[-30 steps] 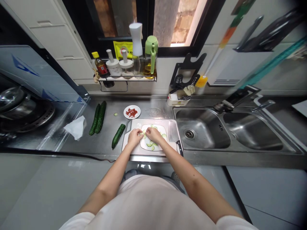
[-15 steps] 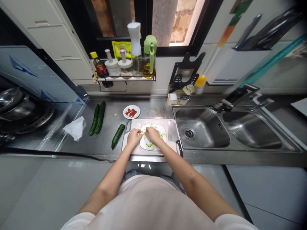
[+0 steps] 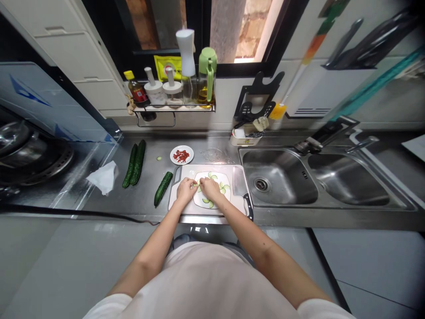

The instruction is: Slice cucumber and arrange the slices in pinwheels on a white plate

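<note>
A white plate (image 3: 201, 201) with rounded corners lies on the cutting board (image 3: 182, 201), and cucumber slices (image 3: 222, 188) are set out on it in small fans. Over the plate's left part, my left hand (image 3: 187, 190) has its thumb and fingertips pinched at a pale green cucumber slice. My right hand (image 3: 210, 188) is close beside it, fingers curled down and together at the same cluster of slices. What its fingertips hold is hidden. A kitchen knife (image 3: 248, 207) rests at the board's right side, its black handle toward me.
Left of the board lie a cut cucumber (image 3: 163, 189) and two whole cucumbers (image 3: 137, 161). Behind it stands a small plate of chopped red pieces (image 3: 172, 160). A double sink (image 3: 282, 204) is at right, a crumpled white cloth (image 3: 103, 177) at left, a condiment rack (image 3: 192, 110) on the wall.
My right hand has shifted very slightly left and down over the plate. The left hand stays almost in place, still pinching at the slices.
</note>
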`<state>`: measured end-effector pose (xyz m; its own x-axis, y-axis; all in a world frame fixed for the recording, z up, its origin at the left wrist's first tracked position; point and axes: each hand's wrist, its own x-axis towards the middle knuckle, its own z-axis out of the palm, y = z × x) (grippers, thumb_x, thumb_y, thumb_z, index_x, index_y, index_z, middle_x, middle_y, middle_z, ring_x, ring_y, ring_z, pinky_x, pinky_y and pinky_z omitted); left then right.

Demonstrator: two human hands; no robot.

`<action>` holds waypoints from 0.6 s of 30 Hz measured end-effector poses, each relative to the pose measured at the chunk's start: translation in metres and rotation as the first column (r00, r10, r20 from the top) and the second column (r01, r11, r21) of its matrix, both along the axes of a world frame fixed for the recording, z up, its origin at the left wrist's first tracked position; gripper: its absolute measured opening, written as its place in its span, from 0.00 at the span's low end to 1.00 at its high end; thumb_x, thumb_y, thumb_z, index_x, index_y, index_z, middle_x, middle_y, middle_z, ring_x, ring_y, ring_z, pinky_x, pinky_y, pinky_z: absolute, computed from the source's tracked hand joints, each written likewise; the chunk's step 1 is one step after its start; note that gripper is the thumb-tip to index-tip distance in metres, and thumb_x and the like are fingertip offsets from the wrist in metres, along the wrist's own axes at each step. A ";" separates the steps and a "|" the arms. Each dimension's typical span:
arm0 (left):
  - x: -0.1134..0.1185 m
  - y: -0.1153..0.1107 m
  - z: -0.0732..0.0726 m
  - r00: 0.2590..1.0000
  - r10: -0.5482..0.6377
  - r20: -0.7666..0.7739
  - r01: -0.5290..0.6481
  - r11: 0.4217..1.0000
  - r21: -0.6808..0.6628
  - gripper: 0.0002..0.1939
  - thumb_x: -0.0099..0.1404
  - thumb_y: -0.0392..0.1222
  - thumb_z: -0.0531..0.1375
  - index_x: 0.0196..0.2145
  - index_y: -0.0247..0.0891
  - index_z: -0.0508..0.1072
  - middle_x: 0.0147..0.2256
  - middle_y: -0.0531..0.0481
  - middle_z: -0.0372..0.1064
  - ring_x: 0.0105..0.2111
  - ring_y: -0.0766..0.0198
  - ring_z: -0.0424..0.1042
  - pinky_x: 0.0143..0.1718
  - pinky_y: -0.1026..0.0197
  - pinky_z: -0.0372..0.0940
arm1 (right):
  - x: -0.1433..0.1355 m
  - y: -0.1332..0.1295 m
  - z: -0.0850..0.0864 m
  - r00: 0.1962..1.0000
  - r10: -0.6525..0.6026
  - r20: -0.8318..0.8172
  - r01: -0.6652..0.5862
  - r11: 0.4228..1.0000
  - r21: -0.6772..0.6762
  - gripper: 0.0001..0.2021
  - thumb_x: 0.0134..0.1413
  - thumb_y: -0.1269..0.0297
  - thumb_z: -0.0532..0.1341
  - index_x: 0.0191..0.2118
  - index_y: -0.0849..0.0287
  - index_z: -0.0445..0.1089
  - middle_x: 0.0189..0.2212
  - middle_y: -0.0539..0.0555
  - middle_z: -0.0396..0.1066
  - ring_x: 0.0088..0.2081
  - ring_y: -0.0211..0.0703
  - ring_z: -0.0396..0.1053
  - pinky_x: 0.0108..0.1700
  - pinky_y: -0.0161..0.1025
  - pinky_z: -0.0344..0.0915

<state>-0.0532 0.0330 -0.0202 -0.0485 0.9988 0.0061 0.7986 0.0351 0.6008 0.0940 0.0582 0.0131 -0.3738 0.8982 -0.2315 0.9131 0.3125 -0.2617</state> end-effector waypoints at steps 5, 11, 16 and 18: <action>0.004 -0.009 0.003 0.991 -0.056 -0.123 0.069 0.992 0.109 0.09 0.63 0.41 0.58 0.38 0.42 0.77 0.39 0.46 0.68 0.42 0.57 0.65 0.42 0.59 0.60 | 0.000 -0.001 -0.001 1.000 0.007 0.007 -0.007 1.000 0.010 0.13 0.66 0.64 0.48 0.47 0.56 0.68 0.44 0.59 0.70 0.43 0.45 0.68 0.39 0.37 0.59; 0.006 -0.018 0.007 0.929 -0.213 -0.304 0.257 0.960 0.111 0.11 0.64 0.38 0.56 0.41 0.44 0.77 0.41 0.44 0.67 0.45 0.55 0.61 0.45 0.55 0.59 | 0.001 -0.001 -0.002 1.000 0.011 0.021 -0.011 1.000 -0.002 0.15 0.66 0.64 0.47 0.48 0.56 0.68 0.45 0.59 0.70 0.43 0.45 0.68 0.39 0.36 0.58; 0.004 -0.017 0.006 0.912 -0.246 -0.327 0.290 0.953 0.090 0.13 0.64 0.36 0.55 0.42 0.45 0.77 0.42 0.44 0.67 0.44 0.55 0.61 0.43 0.55 0.58 | 0.003 -0.002 -0.005 1.000 0.014 0.013 -0.014 1.000 0.000 0.14 0.66 0.65 0.47 0.48 0.55 0.68 0.44 0.59 0.70 0.43 0.44 0.67 0.39 0.35 0.58; 0.003 -0.016 0.006 0.915 -0.258 -0.310 0.296 0.951 0.084 0.13 0.64 0.36 0.55 0.42 0.45 0.77 0.41 0.44 0.67 0.44 0.55 0.61 0.43 0.55 0.58 | 0.003 -0.002 -0.006 1.000 0.012 0.009 -0.012 1.000 -0.004 0.14 0.66 0.65 0.47 0.47 0.55 0.68 0.44 0.59 0.70 0.43 0.44 0.67 0.39 0.36 0.58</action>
<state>-0.0497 0.0170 -0.0144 0.2530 0.9618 0.1047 0.9055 -0.2736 0.3245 0.0971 0.0559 0.0074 -0.3824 0.8927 -0.2385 0.9116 0.3223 -0.2552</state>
